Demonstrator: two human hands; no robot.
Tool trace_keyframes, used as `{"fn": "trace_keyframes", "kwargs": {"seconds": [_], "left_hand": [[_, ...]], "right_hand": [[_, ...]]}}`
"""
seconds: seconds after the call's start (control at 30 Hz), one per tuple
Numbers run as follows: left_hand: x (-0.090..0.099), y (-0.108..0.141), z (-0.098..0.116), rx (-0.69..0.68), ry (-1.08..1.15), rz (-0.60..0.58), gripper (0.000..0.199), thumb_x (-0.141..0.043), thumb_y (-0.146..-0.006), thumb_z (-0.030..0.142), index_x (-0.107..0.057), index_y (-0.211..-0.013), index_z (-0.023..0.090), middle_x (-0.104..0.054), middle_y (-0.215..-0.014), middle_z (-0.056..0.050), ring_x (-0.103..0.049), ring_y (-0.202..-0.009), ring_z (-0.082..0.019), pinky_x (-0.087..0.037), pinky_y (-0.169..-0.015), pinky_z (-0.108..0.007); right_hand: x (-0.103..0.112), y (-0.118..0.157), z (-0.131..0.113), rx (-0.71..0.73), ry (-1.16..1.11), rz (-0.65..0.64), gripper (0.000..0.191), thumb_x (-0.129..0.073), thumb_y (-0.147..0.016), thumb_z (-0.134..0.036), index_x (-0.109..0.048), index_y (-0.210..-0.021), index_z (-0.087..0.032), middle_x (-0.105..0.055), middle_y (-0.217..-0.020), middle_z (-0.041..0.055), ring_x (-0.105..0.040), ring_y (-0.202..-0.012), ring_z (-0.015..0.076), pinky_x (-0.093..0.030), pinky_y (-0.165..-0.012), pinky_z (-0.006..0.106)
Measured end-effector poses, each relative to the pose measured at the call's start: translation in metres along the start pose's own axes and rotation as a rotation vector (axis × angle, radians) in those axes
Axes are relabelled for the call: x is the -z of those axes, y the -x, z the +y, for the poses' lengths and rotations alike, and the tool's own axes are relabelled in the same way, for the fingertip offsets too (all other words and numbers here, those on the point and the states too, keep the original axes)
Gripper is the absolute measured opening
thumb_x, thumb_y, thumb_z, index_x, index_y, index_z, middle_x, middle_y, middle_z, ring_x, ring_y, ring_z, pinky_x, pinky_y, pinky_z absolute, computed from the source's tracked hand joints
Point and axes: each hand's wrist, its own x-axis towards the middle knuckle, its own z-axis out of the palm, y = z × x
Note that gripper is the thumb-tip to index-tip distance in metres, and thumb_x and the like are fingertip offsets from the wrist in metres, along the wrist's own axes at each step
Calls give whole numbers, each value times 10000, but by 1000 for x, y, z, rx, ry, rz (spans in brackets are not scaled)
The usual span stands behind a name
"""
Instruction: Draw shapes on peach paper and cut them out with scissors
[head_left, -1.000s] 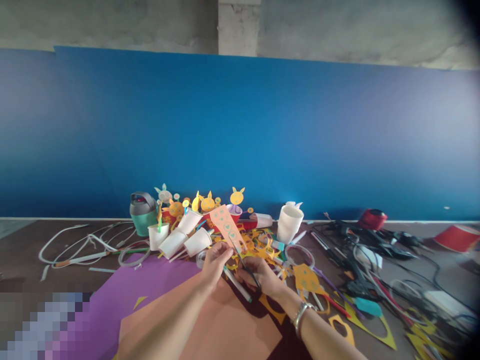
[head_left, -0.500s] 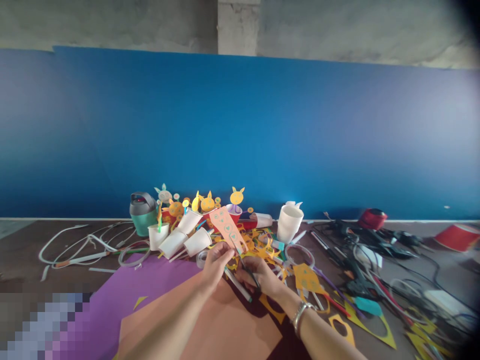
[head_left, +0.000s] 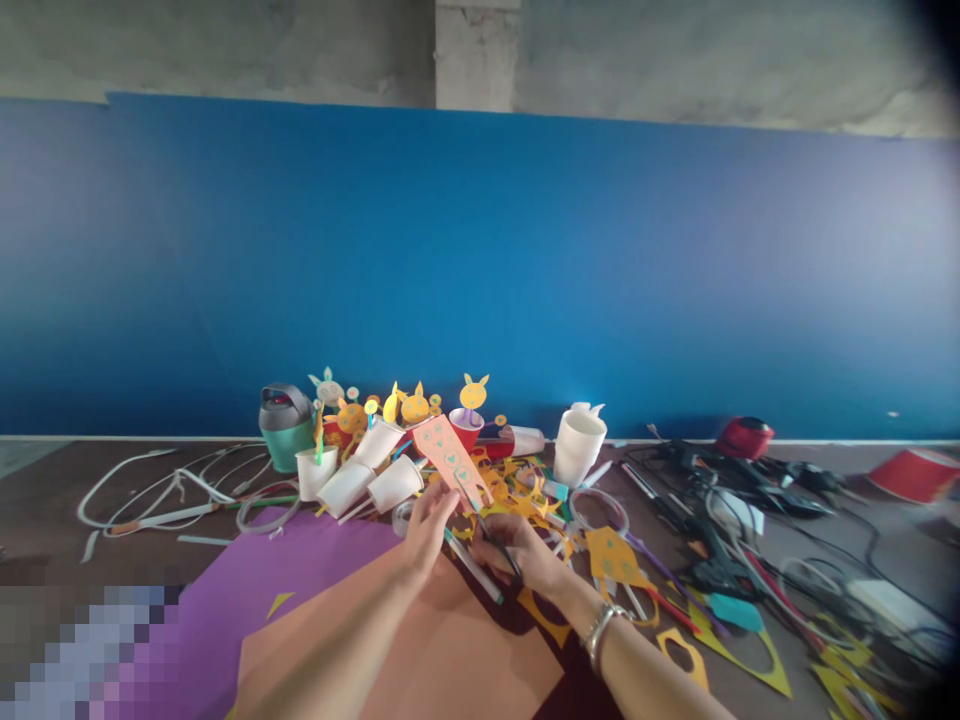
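Your left hand (head_left: pixel 429 530), fingers closed, held an orange paper cutout (head_left: pixel 444 450) up beside the white paper cups (head_left: pixel 371 480), while your right hand (head_left: pixel 517 552) clamped its fingers on a thin pen (head_left: pixel 486 527).

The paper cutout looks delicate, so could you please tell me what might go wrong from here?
The marker in the right hand could smudge the teal hearts on the paper cutout, which the left hand holds up without support. The narrow paper might also bend, or swing into the nearby paper cups.
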Motion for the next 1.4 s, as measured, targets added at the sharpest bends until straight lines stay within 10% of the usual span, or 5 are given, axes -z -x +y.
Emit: {"fn": "trace_keyframes", "kwargs": {"seconds": [1.4], "left_hand": [[-4, 1, 3, 34, 64, 1, 174, -602, -814, 312, -678, -765, 164, -690, -744, -33, -614, -748, -185, -437, -738, -270]], "right_hand": [[-2, -2, 7, 58, -15, 25, 295, -708, -744, -405, -533, -728, -169, -444, -486, -76, -342, -362, 43, -259, -352, 172]]}}
